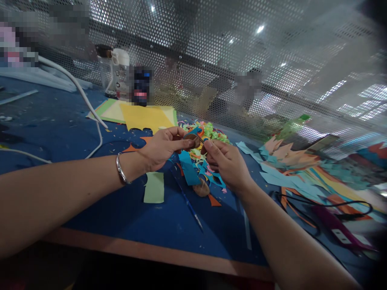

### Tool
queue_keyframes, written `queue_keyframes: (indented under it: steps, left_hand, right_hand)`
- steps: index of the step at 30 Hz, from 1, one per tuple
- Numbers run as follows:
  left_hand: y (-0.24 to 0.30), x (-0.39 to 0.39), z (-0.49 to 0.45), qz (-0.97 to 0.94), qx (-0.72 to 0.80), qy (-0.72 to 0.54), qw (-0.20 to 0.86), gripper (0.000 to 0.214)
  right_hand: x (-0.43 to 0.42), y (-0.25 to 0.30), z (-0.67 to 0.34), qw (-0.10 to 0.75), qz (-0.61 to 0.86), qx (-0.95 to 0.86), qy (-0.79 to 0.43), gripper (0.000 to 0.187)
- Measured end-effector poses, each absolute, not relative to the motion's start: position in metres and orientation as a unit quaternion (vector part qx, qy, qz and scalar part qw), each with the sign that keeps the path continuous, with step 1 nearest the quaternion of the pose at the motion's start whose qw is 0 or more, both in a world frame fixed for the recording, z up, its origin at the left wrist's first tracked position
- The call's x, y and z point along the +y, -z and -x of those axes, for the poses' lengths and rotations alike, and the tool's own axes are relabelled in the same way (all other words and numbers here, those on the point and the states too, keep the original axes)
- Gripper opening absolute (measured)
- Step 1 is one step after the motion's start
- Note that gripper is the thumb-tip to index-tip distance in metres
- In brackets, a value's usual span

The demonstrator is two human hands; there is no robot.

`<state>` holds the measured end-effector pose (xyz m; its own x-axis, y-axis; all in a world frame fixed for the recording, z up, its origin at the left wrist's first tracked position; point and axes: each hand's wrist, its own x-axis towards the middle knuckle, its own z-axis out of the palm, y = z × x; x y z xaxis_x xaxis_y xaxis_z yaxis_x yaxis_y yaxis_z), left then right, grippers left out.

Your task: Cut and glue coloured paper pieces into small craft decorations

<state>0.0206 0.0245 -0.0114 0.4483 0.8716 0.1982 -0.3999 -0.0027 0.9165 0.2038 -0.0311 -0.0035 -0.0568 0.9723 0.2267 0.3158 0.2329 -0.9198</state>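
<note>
Between the thumb and fingers of my left hand is a brown rounded piece with a bit of blue paper against it. My right hand is closed just beside it, pinching a thin dark tool that reaches to the brown piece; its kind is too small to make out. Below the hands lie a blue paper strip, a second brown oval piece and orange scraps. A pile of colourful paper cuttings sits behind the hands.
A blue pencil-like stick and a pale green paper lie on the blue table. Coloured sheets, bottles and a white cable are behind. At right are pointed paper pieces and a purple power strip.
</note>
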Motion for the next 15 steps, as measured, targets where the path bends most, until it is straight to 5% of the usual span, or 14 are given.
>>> queue_keyframes:
  steps: [15]
  left_hand:
    - [0.0104,0.0231,-0.0216,-0.514,0.194,-0.443,0.708,0.017]
  right_hand:
    - [-0.0323,0.0002,-0.2077,0.426,0.518,-0.687,-0.279,0.047]
